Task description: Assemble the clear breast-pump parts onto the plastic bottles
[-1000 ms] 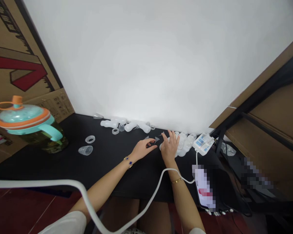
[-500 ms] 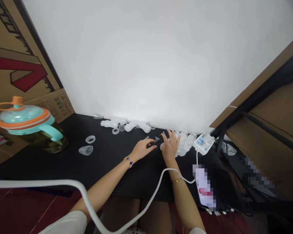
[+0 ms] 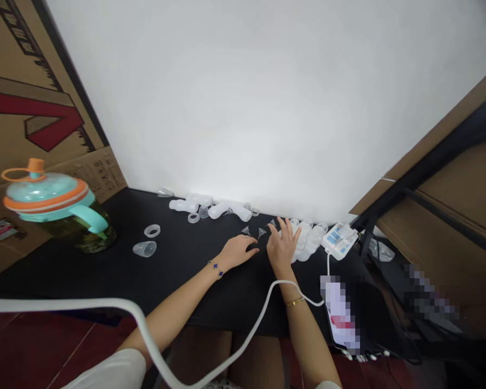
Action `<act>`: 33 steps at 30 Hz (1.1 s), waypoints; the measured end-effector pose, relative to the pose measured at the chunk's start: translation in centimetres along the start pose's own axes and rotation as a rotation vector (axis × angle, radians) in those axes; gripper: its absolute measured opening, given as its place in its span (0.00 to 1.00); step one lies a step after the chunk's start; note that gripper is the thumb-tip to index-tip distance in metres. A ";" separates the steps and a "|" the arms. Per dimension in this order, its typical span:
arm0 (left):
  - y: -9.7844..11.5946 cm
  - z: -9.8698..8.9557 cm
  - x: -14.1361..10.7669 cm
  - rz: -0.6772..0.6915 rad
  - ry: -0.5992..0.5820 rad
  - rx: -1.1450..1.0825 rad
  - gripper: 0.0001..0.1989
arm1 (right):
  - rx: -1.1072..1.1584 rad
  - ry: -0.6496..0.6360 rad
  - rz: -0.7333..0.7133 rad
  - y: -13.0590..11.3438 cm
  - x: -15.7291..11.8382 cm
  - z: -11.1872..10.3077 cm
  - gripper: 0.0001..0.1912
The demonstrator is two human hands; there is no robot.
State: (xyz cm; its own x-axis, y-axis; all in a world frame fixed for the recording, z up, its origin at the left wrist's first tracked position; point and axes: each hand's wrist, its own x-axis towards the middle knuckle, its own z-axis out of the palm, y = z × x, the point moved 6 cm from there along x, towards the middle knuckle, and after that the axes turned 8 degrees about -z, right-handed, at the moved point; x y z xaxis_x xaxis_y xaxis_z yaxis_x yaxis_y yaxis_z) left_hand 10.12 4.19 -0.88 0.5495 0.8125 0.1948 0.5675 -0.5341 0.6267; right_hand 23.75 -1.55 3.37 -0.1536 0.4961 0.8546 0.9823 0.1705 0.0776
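My left hand (image 3: 238, 251) hovers over or rests on the black table (image 3: 186, 281), its thumb and fingers apart with nothing between them. Small clear funnel-shaped pieces (image 3: 261, 232) lie just beyond its fingertips. My right hand (image 3: 282, 246) is spread, palm down, beside a cluster of clear and white bottles (image 3: 308, 240); it seems to hold nothing. Another small clear piece (image 3: 271, 222) is by its index finger. White bottles (image 3: 229, 210) lie along the wall, with clear caps and rings among them. At the left are a clear ring (image 3: 152, 230) and a clear cap (image 3: 144, 248).
A large jug (image 3: 60, 210) with a turquoise and orange lid stands at the left. A white device (image 3: 340, 240) and a phone (image 3: 341, 313) lie at the right. A white cable (image 3: 146, 329) crosses the foreground. Cardboard boxes (image 3: 28, 108) flank the table.
My left hand has drawn back slightly from the small clear pieces, showing more of them. My right hand has barely moved. The view has shifted a little.
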 end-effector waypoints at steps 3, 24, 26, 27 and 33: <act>-0.1 0.6 0.0 0.025 -0.046 0.041 0.11 | -0.007 0.034 -0.019 -0.5 0.2 -0.4 0.20; -4.4 -5.4 0.4 -0.307 0.359 0.337 0.13 | 0.383 -0.180 -0.210 -5.1 -0.7 2.1 0.17; -6.5 -7.6 0.0 -0.450 0.465 0.404 0.16 | 0.355 -0.202 -0.166 -4.6 -0.9 2.8 0.15; -7.5 -8.6 -0.3 -0.521 0.504 0.426 0.17 | 0.343 -0.214 -0.150 -4.4 -1.0 3.2 0.15; -12.6 -10.5 -1.2 -0.812 0.490 0.448 0.17 | 0.292 -0.296 -0.105 -3.7 -1.8 4.7 0.16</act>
State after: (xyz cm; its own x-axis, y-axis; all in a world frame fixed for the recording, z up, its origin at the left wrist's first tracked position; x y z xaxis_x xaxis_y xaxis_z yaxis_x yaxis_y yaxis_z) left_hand -4.17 12.37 -1.09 -0.3500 0.9177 0.1879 0.8845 0.2577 0.3888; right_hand 19.84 0.97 -0.87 -0.3171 0.6789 0.6622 0.8948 0.4456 -0.0284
